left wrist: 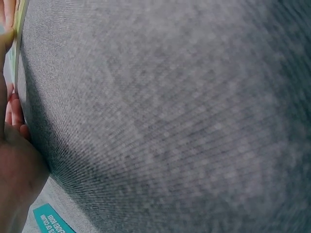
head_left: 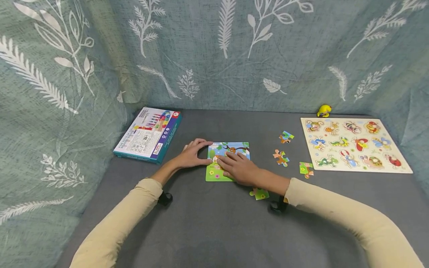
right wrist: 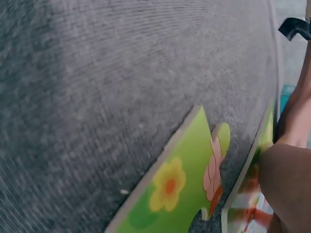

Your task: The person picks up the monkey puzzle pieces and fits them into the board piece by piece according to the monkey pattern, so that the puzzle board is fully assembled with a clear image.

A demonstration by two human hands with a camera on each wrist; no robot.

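A small jigsaw board (head_left: 219, 178), with a green and blue animal picture, lies in the middle of the grey table. Along its left edge, the thumb and index finger of my left hand (head_left: 192, 154) touch it, spread apart. My right hand (head_left: 242, 169) rests over the board's right half, fingers extended across the picture, hiding part of it. Close below the right wrist lies a loose green jigsaw piece (head_left: 260, 194); the right wrist view shows a yellow flower on this jigsaw piece (right wrist: 167, 187), beside the board's edge.
More loose jigsaw pieces (head_left: 280, 158) lie right of the board. Further right is a cream insect puzzle board (head_left: 356, 145), with a small yellow toy (head_left: 324, 110) behind it. A teal and white box (head_left: 147, 134) sits at the back left. Patterned curtain (head_left: 207, 48) encloses the table's back and sides.
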